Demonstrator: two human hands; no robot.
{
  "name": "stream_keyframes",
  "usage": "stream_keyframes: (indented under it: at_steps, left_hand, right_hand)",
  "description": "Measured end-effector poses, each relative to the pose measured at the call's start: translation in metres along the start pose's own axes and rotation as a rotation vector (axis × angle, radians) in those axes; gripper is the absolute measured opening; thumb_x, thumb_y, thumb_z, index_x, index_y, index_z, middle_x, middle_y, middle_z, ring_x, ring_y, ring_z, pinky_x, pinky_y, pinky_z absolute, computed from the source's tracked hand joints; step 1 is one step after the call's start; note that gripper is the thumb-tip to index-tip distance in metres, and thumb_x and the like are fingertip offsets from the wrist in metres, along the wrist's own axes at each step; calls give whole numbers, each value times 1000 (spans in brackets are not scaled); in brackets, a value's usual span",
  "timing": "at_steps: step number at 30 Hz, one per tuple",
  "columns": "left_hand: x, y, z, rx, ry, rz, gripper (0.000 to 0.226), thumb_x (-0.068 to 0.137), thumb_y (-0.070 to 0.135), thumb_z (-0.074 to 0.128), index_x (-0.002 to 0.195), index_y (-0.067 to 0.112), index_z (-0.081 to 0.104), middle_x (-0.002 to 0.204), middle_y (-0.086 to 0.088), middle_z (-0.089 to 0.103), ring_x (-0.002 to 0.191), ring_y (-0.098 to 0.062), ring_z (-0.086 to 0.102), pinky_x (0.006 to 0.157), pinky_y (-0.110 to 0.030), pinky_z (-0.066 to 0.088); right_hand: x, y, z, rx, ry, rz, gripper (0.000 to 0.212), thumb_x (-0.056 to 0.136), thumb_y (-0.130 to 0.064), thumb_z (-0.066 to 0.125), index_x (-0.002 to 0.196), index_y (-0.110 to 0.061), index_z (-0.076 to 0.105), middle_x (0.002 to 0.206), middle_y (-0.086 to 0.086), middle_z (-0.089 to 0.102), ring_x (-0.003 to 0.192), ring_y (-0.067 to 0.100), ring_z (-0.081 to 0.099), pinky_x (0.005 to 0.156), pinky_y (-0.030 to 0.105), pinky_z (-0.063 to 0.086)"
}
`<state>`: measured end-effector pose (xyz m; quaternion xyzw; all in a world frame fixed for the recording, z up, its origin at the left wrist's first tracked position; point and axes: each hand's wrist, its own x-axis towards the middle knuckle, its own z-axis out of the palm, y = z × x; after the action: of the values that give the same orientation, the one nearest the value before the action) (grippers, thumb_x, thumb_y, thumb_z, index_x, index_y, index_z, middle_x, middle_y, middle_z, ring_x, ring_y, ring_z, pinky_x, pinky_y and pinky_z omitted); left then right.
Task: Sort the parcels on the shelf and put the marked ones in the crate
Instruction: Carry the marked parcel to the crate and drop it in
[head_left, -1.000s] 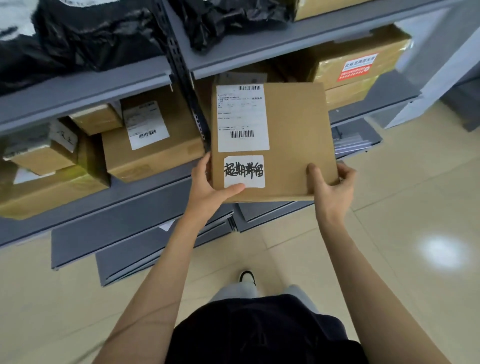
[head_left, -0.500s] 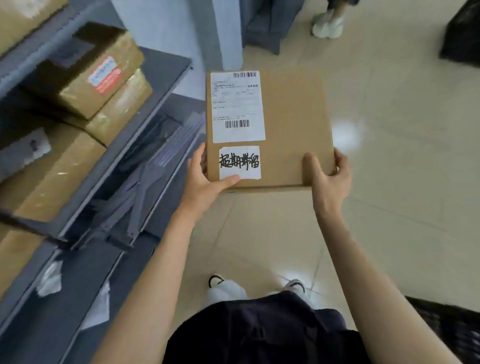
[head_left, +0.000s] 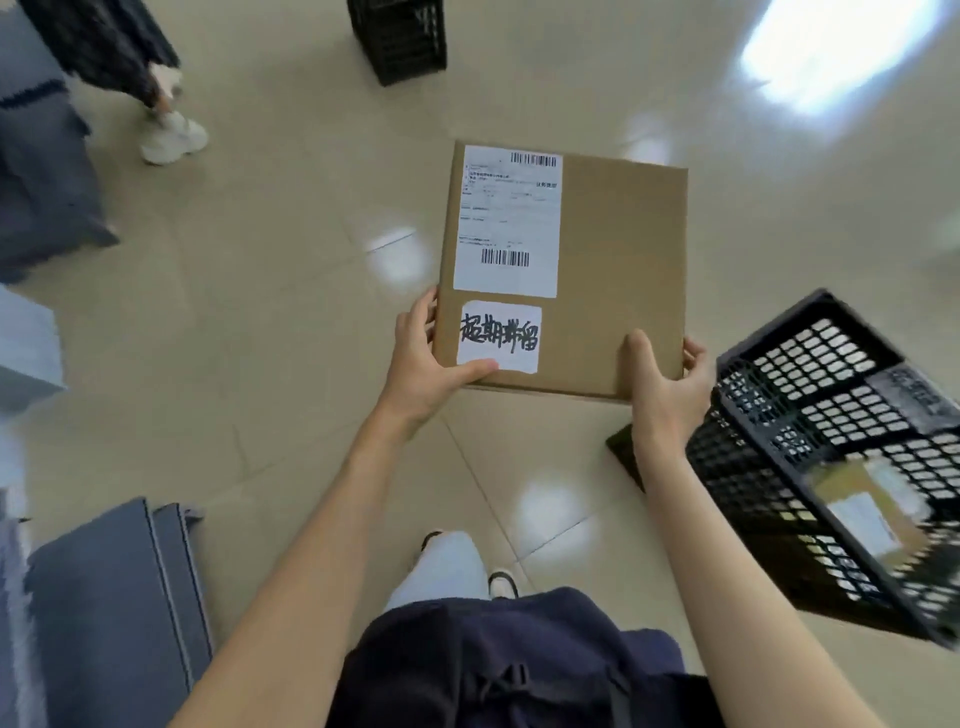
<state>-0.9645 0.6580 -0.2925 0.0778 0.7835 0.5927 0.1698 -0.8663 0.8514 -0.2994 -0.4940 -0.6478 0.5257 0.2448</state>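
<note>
I hold a flat brown cardboard parcel in front of me above the floor. It carries a white shipping label and a white sticker with black handwritten characters. My left hand grips its near left corner, thumb on the sticker's edge. My right hand grips its near right corner. A black plastic lattice crate stands on the floor just right of my right hand. Inside it lies another brown parcel with a white label, blurred.
A second black crate stands on the floor at the top middle. Another person's leg and white shoe are at the top left. Grey shelf boards lie at the bottom left. The floor is glossy beige tile.
I have turned right, away from the shelf, carrying the parcel in both hands. The shelf has left the view and the black crate has come into view at the right.
</note>
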Motion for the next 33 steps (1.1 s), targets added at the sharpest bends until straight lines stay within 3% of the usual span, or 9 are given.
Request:
stream_keyframes:
  at_steps: [10, 16, 19, 26, 30, 33]
  left_hand:
    - [121, 32, 130, 109, -552, 57, 99, 55, 24, 84, 140, 26, 32, 134, 0, 38, 121, -13, 46, 101, -40, 44]
    - [133, 41, 209, 194, -826, 69, 100, 57, 22, 86, 140, 25, 31, 135, -2, 41, 122, -14, 45, 101, -41, 43]
    - [129, 42, 248, 231, -914, 87, 98, 59, 17, 86, 139, 24, 32, 134, -2, 41, 121, -14, 45, 102, -40, 42]
    - [121, 31, 342, 364, -988, 62, 98, 61, 19, 85, 142, 21, 29, 136, -1, 40, 123, -17, 45, 103, -40, 41]
    - [118, 23, 406, 466, -934, 19, 99, 61, 21, 84, 143, 21, 28, 137, -2, 43, 125, -19, 43, 104, -42, 39]
    - [115, 17, 457, 511, -897, -21, 99, 62, 18, 84, 143, 20, 27, 137, -4, 46, 126, -23, 43, 103, -44, 40]
  right_hand:
    - [76, 25, -49, 54, 507, 204, 46, 75, -46, 68, 112, -24, 50, 119, 0, 56, 97, 9, 53, 81, 21, 37]
    - [82, 49, -93, 82, 748, 364, 52, 74, -44, 69, 116, -19, 53, 122, 0, 58, 109, 12, 56, 95, 30, 44]
    - [88, 65, -115, 88, 836, 428, 49, 73, -45, 70, 114, -22, 54, 121, -2, 58, 108, 10, 56, 95, 28, 43]
    - [137, 106, -171, 131, 878, 504, 47, 75, -44, 69, 115, -23, 55, 119, -5, 59, 104, 9, 56, 93, 25, 42]
    - [189, 138, -210, 168, 805, 540, 45, 78, -41, 68, 116, -23, 53, 106, -14, 55, 96, 4, 51, 82, 17, 34]
    - [225, 165, -239, 201, 724, 576, 47, 79, -40, 68, 118, -19, 53, 106, -12, 56, 95, 4, 52, 80, 17, 36]
